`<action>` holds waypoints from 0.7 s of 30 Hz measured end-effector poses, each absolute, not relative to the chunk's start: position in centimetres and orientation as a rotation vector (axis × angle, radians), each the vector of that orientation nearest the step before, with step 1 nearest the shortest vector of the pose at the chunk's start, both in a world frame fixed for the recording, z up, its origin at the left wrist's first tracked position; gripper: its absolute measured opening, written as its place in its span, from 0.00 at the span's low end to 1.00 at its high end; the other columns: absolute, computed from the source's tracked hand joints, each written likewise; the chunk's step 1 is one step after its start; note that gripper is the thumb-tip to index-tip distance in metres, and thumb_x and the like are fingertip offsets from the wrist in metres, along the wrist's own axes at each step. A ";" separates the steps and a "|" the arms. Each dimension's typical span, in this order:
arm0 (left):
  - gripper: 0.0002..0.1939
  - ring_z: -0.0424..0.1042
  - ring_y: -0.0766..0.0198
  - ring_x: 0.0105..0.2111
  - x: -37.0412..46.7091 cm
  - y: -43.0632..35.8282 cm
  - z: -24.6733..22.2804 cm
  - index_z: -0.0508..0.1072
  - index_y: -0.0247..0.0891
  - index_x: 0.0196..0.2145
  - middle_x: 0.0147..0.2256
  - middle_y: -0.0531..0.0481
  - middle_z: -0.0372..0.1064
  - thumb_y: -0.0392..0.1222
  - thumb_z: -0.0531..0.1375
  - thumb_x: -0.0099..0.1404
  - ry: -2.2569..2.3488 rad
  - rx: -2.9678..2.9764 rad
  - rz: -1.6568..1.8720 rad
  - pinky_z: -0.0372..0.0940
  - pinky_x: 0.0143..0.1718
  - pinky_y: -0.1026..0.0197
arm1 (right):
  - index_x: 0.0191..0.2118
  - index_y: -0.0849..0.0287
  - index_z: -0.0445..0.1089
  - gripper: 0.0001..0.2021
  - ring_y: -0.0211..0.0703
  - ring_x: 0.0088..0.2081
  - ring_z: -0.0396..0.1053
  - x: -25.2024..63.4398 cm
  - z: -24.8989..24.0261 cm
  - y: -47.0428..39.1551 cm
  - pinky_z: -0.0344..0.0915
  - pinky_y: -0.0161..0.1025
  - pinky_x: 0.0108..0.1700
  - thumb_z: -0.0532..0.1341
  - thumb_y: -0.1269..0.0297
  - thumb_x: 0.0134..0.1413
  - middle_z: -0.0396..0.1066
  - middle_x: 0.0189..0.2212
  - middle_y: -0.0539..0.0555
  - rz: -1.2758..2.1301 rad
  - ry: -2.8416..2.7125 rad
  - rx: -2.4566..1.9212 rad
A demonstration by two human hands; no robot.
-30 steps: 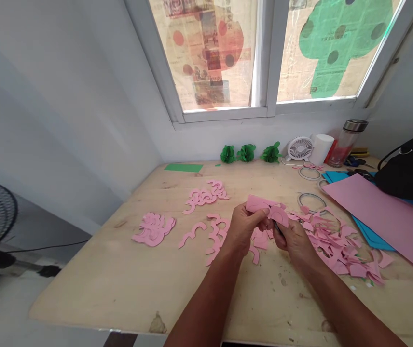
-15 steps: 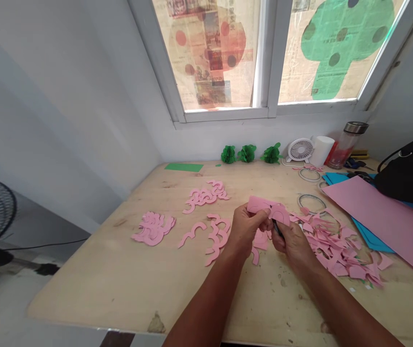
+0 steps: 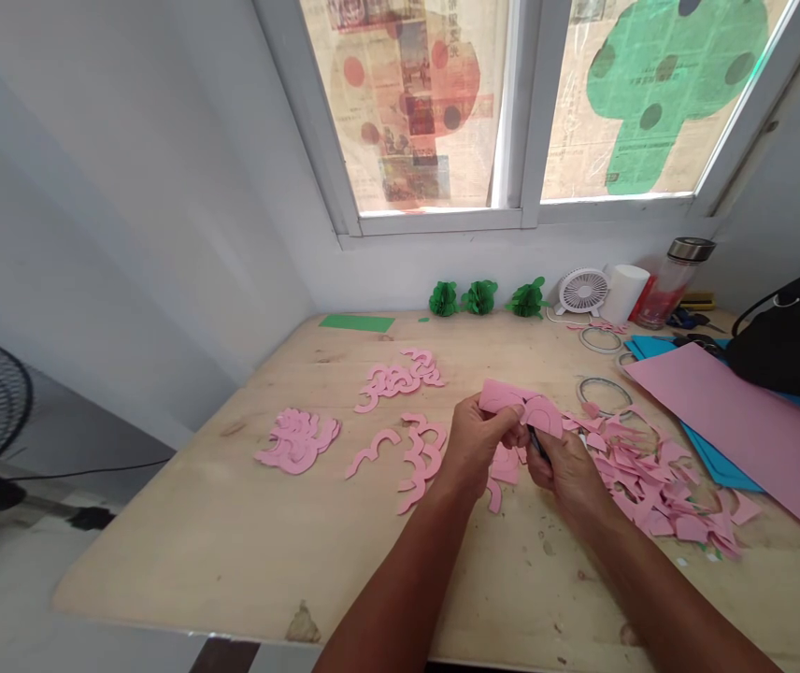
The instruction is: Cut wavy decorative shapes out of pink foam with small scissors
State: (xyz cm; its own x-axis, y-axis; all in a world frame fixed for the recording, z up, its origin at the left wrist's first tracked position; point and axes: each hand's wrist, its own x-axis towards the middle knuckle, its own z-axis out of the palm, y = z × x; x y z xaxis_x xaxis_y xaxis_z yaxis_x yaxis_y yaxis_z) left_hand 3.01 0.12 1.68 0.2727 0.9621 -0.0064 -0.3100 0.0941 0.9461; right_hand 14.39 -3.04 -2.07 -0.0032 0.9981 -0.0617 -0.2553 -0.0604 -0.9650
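A pink paper piece [image 3: 502, 394] with curved lines is held up over the table by my left hand [image 3: 474, 444], thumb on top. My right hand [image 3: 572, 472] is closed around dark-handled scissors [image 3: 538, 443], whose blades are mostly hidden at the paper. Wavy pink cut-outs lie to the left: a stacked pile [image 3: 298, 441], a group farther back [image 3: 400, 379], a single strip [image 3: 372, 451] and another group [image 3: 422, 458] beside my left wrist. More pink pieces lie partly hidden beneath my hands.
Pink scraps [image 3: 659, 477] are heaped right of my right hand, near metal rings [image 3: 603, 394]. Farther right are a large pink sheet [image 3: 743, 421], blue sheets [image 3: 722, 458] and a black bag [image 3: 792, 346]. Green paper shapes [image 3: 478, 297], a small fan [image 3: 582, 292] and a bottle [image 3: 673, 280] stand behind.
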 end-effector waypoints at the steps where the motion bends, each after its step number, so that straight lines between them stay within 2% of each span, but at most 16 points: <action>1: 0.10 0.60 0.70 0.18 3.0 0.1 1.7 0.67 0.32 0.17 0.16 0.51 0.63 0.40 0.60 0.50 0.804 1.052 1.110 0.54 0.21 0.66 | 0.13 0.58 0.52 0.23 0.28 0.13 0.39 14.4 -2.2 -3.0 0.36 0.32 0.15 0.56 0.52 0.50 0.44 0.09 0.42 1.355 -0.991 -1.063; 10: 0.09 0.60 0.71 0.18 2.6 0.4 1.4 0.68 0.32 0.18 0.17 0.51 0.63 0.39 0.60 0.51 0.779 1.075 1.101 0.54 0.21 0.65 | 0.16 0.59 0.56 0.20 0.28 0.12 0.39 14.3 -1.9 -3.1 0.35 0.32 0.16 0.56 0.53 0.51 0.45 0.08 0.41 1.357 -0.980 -1.072; 16: 0.09 0.59 0.71 0.17 2.6 0.5 1.1 0.69 0.32 0.19 0.17 0.51 0.64 0.41 0.61 0.49 0.801 1.045 1.089 0.55 0.21 0.66 | 0.23 0.60 0.62 0.15 0.29 0.12 0.39 14.2 -1.9 -3.2 0.35 0.31 0.16 0.56 0.53 0.50 0.46 0.08 0.41 1.351 -0.964 -1.085; 21: 0.10 0.60 0.71 0.17 3.0 0.4 1.1 0.69 0.32 0.20 0.17 0.52 0.64 0.42 0.61 0.50 0.763 0.994 1.108 0.54 0.21 0.66 | 0.23 0.60 0.61 0.16 0.28 0.12 0.38 14.1 -2.0 -3.2 0.35 0.31 0.16 0.57 0.52 0.49 0.46 0.08 0.40 1.315 -0.943 -1.097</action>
